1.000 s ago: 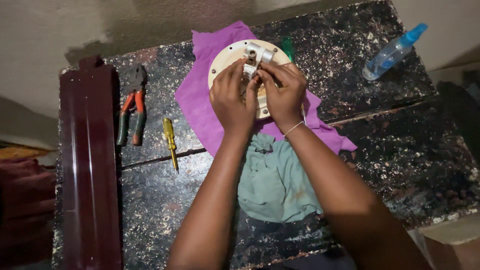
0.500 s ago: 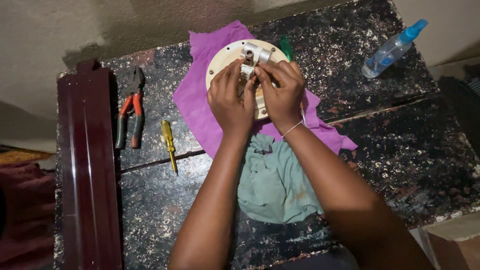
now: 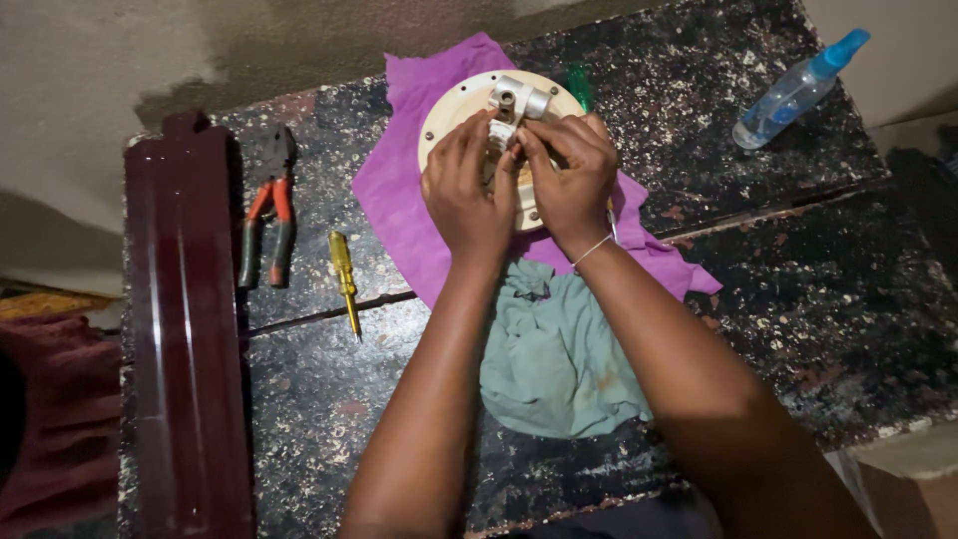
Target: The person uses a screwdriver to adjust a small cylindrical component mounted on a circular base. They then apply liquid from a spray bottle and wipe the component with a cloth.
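Together over the cream disc (image 3: 444, 120), left hand (image 3: 464, 195) and right hand (image 3: 571, 185), fingers pinching its metal fitting (image 3: 517, 100)

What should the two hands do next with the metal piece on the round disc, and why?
Probably keep the left hand steadying the cream disc while the right hand works the small grey metal fitting. Both hands' fingertips already meet at it, and the yellow screwdriver lies untouched to the left.

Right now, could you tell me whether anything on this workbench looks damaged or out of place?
Nothing looks spilled or broken. The table top is heavily chipped and speckled, with a crack or seam running across it. The green cloth lies crumpled under the forearms. Both hands, left and right, grip the round cream plate.
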